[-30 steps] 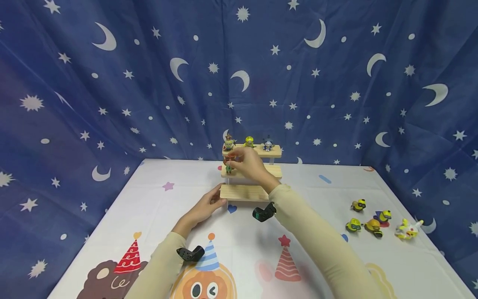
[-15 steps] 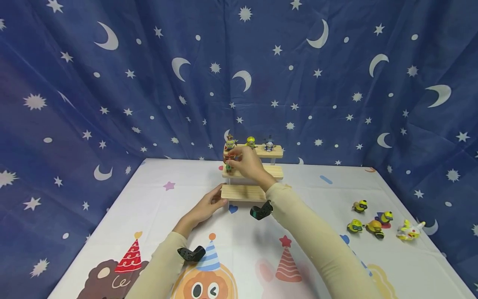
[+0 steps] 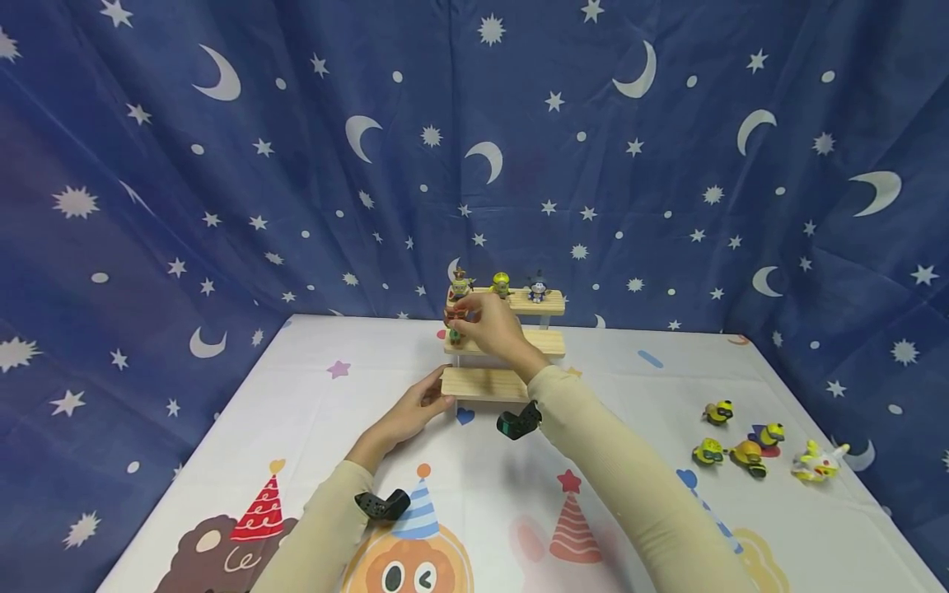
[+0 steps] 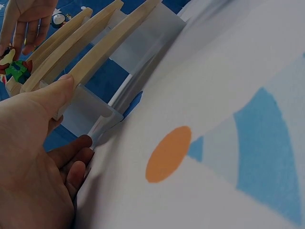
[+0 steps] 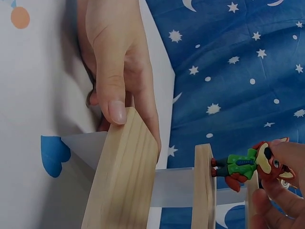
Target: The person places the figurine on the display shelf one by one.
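A three-tier wooden display shelf [image 3: 485, 383] with clear supports stands on the table. My left hand [image 3: 404, 414] grips the left end of its lowest tier, thumb on the board [image 4: 102, 55] and fingers beside the clear side support [image 4: 83, 112]. On the middle tier's left end, a fox figurine [image 5: 243, 164] in a green shirt stands upright, feet touching the wood. My right hand [image 3: 495, 325] pinches it by the head. Along the top tier are a figurine with a brown headpiece [image 3: 460, 286], a yellow figurine [image 3: 501, 284] and a blue-and-white figurine [image 3: 537, 288].
At the right of the table lie several yellow figurines, among them a masked one [image 3: 717, 413], a green-and-yellow one [image 3: 708, 451] and an orange-backed one [image 3: 747, 457]. A white-and-yellow figurine [image 3: 819, 463] is farthest right. A blue star-patterned curtain [image 3: 474, 123] hangs behind.
The right wrist has shifted slightly left, with the fingers still at the fox figurine's head. The left hand keeps its place on the shelf, and the view has moved slightly.
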The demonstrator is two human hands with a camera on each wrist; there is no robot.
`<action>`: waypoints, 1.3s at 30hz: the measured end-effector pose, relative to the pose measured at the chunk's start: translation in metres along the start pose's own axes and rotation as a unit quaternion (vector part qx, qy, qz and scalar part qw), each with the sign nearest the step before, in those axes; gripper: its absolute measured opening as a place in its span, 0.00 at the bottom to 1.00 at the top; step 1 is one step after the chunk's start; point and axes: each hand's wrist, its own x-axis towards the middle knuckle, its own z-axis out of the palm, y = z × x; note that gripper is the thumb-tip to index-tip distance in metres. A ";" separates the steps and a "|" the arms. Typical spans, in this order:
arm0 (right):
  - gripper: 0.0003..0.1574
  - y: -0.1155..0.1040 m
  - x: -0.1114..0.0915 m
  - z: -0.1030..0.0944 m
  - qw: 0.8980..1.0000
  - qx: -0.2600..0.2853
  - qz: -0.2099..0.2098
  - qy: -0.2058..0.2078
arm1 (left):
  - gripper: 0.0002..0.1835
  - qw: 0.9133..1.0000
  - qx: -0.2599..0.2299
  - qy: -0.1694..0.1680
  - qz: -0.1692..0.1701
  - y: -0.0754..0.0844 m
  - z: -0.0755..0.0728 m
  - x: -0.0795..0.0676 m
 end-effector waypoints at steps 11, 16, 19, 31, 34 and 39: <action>0.19 -0.001 0.000 0.000 1.000 -0.006 -0.004 -0.003 | 0.41 1.000 0.002 0.000 -0.004 0.000 0.000 -0.001; 0.19 -0.004 0.000 -0.001 1.000 -0.003 -0.003 -0.007 | 0.41 1.000 0.006 0.001 -0.005 0.003 0.001 -0.001; 0.19 -0.005 0.000 -0.002 1.000 -0.005 -0.003 -0.009 | 0.40 1.000 0.007 0.001 -0.005 0.004 0.001 -0.001; 0.21 -0.003 0.002 -0.003 1.000 0.002 -0.004 0.006 | 0.41 1.000 0.003 0.006 -0.011 -0.001 0.000 -0.001; 0.21 -0.003 0.002 -0.003 1.000 0.001 -0.004 0.007 | 0.41 1.000 0.005 0.007 -0.012 -0.001 0.001 -0.001; 0.19 -0.005 0.001 -0.004 1.000 0.000 -0.002 0.006 | 0.40 1.000 -0.002 0.002 -0.007 0.000 0.000 -0.001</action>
